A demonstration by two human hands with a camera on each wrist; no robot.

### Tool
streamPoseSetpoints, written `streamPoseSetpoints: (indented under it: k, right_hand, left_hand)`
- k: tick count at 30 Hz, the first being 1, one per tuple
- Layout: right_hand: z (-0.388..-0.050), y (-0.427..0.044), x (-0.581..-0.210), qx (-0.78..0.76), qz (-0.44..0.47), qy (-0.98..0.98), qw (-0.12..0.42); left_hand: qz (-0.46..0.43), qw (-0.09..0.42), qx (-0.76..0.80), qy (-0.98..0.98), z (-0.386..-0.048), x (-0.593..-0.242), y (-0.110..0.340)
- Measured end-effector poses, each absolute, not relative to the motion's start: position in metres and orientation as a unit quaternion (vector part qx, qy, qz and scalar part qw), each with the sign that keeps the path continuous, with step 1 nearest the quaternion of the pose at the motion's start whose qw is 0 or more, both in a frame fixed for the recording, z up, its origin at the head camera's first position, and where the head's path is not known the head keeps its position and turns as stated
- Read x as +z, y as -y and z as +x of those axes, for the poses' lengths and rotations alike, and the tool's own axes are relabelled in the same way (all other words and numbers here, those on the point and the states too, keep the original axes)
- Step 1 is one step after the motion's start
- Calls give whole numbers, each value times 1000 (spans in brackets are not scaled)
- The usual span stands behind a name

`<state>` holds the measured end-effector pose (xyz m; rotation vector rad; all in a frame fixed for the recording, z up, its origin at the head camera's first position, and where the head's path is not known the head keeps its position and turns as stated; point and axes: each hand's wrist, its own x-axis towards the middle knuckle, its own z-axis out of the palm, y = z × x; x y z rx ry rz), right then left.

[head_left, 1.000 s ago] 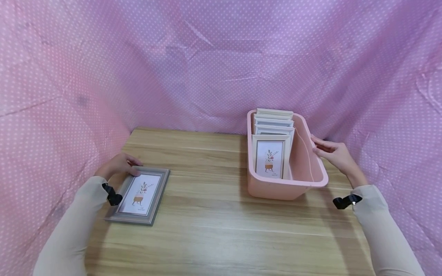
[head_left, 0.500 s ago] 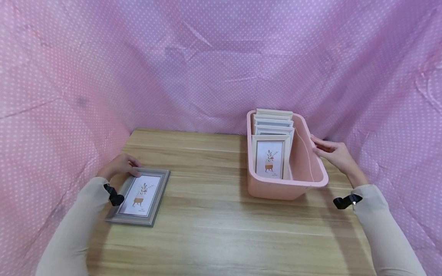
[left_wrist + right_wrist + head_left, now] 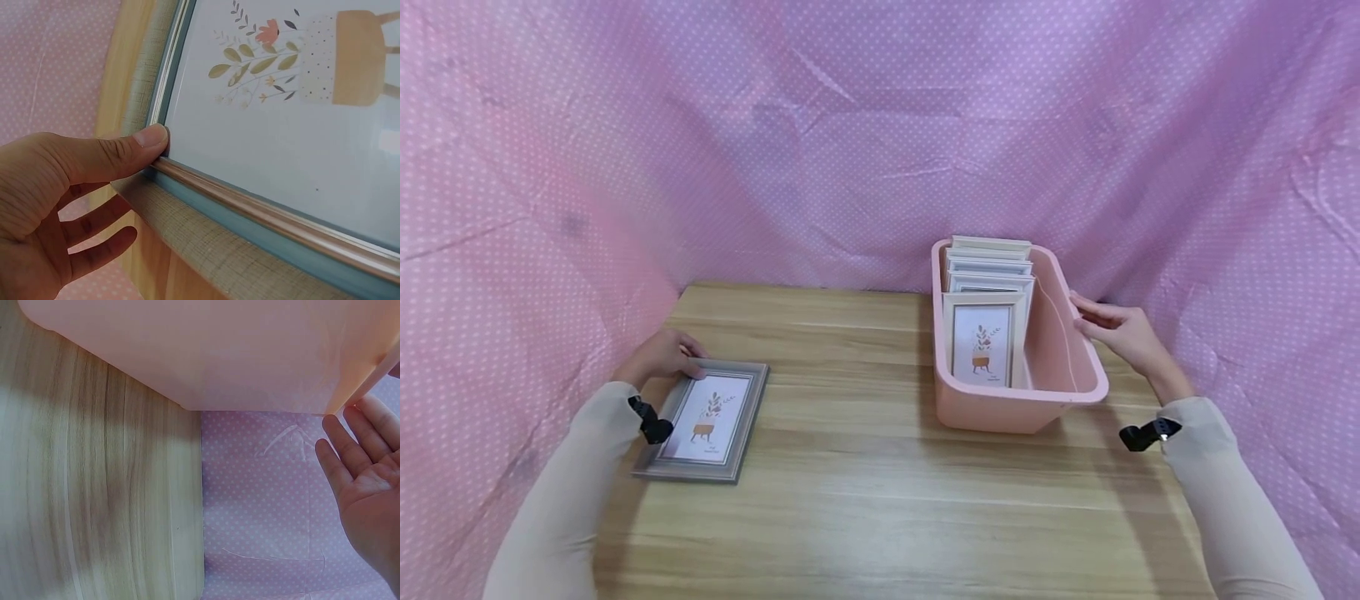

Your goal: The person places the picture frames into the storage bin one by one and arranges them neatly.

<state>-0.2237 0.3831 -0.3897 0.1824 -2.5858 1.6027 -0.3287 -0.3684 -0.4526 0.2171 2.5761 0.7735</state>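
Note:
At the left of the table, my left hand (image 3: 666, 357) pinches the far left corner of a grey picture frame (image 3: 747, 427). In the left wrist view the thumb (image 3: 150, 136) presses on the moulding, and some fingers pass beneath the corner. A print of a potted plant faces up in the frame. On the right, my right hand (image 3: 1123, 335) holds the side rim of a pink plastic bin (image 3: 1026, 396), thumb over the rim and fingers outside. Several pale picture frames (image 3: 948, 335) stand upright in a row inside the bin, the nearest with a plant print.
Both hands work over a wood-grain table (image 3: 850, 467). Pink dotted cloth (image 3: 865, 167) hangs behind it and along both sides. Black wrist straps with small cameras (image 3: 1142, 437) sit on both sleeves.
The grey frame and my left hand have shifted slightly, with the frame's near edge a little farther up in the view. My right hand keeps its place on the bin.

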Motion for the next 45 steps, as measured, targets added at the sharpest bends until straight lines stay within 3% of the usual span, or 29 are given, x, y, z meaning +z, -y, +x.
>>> streamPoseSetpoints:
  k: [20, 45]
  right_hand:
    - [-223, -384, -392, 531, 56, 844, 51]
    - [-224, -385, -395, 524, 62, 848, 56]
  left_hand:
    - [58, 244, 334, -909, -332, -447, 356]
    - [138, 292, 361, -875, -342, -411, 325]
